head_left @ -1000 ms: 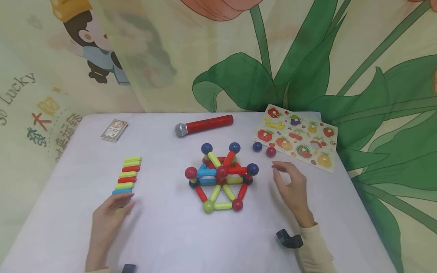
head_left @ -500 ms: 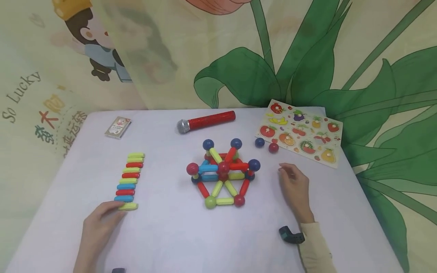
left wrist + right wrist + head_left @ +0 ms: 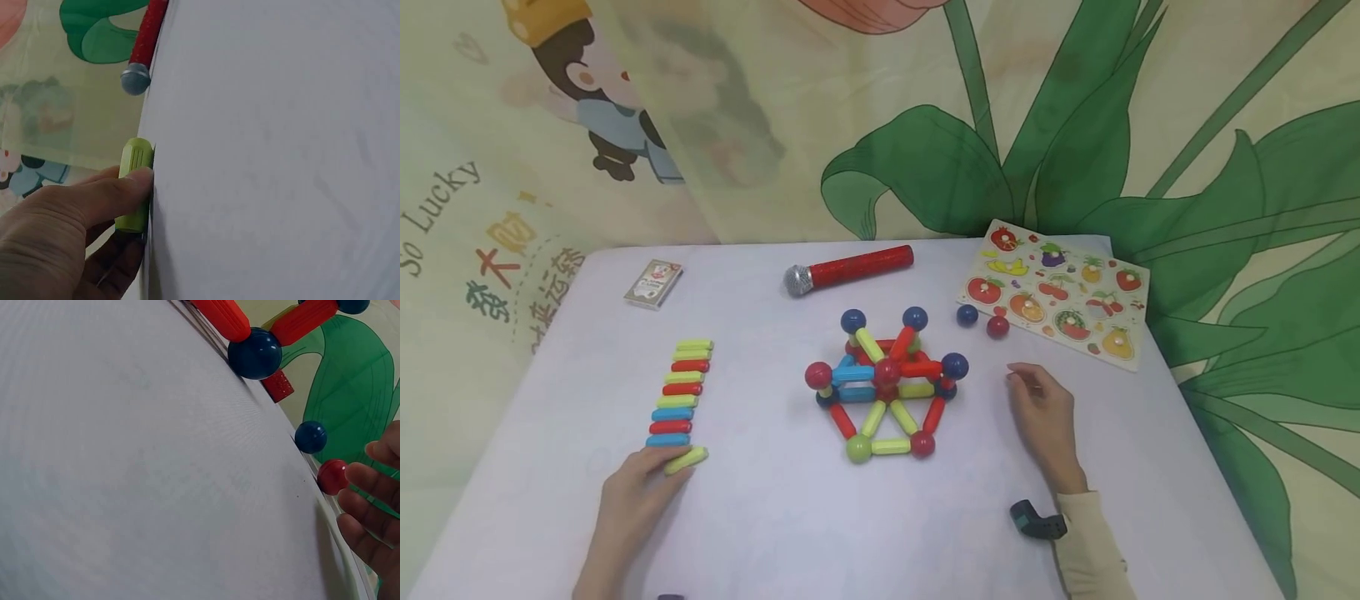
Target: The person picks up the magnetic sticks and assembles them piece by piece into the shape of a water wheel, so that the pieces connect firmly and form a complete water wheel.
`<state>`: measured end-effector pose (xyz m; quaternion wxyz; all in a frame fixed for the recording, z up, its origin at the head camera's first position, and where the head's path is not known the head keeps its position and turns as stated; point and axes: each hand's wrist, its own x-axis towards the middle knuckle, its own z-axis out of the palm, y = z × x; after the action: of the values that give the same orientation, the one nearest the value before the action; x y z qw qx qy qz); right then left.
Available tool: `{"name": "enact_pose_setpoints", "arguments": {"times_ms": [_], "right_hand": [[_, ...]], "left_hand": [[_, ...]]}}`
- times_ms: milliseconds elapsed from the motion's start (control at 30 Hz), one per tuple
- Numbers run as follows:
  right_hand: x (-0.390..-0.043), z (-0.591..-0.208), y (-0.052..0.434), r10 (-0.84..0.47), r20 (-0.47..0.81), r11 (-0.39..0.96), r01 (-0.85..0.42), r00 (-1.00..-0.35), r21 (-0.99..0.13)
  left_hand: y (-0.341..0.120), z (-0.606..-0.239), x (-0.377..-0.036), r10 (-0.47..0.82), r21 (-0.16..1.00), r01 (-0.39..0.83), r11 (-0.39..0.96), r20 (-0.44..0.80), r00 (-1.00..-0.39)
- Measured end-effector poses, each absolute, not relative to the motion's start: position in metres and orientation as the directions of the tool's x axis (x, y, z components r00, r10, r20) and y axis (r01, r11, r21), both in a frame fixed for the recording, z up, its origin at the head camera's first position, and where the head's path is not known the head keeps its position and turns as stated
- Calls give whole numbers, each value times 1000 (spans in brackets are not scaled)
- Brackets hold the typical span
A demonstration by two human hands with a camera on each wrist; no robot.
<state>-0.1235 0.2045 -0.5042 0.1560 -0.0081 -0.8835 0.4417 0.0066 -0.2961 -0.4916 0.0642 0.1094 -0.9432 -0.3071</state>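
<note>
Down at the near left of the white table, the left hand pinches a short yellow-green plastic rod between thumb and fingers; the left wrist view shows the thumb lying across the rod's middle. That rod sits tilted at the near end of a neat row of red, blue and yellow-green rods, just beside the last blue one. Across the table, the right hand rests on the cloth with fingers loosely curled, holding nothing. Beyond its fingertips lie a loose red ball and a loose dark blue ball, side by side and apart from the hand. Between the two hands stands a frame of coloured rods and balls. Further back lie a red toy microphone with a grey head, a wooden fruit puzzle board at the right, and a small card box at the left.
</note>
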Motion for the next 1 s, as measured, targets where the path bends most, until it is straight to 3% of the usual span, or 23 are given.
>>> {"name": "enact_pose_setpoints", "arguments": {"times_ms": [167, 433, 700, 1000], "right_hand": [[-124, -503, 204, 152, 237, 611, -98, -959, -786], [-123, -506, 203, 150, 228, 604, -93, -962, -792], [-122, -506, 204, 157, 214, 610, -76, -964, -789], [-121, -503, 205, 151, 214, 604, -81, -965, -793]], "left_hand": [[-278, -490, -5, -260, 642, -119, 757, 130, -957], [-223, -456, -62, -300, 911, -151, 383, -32, -953], [-177, -426, -112, -148, 958, -56, 282, -14, -989], [-153, -420, -134, -101, 964, -187, 191, -170, -980]]}}
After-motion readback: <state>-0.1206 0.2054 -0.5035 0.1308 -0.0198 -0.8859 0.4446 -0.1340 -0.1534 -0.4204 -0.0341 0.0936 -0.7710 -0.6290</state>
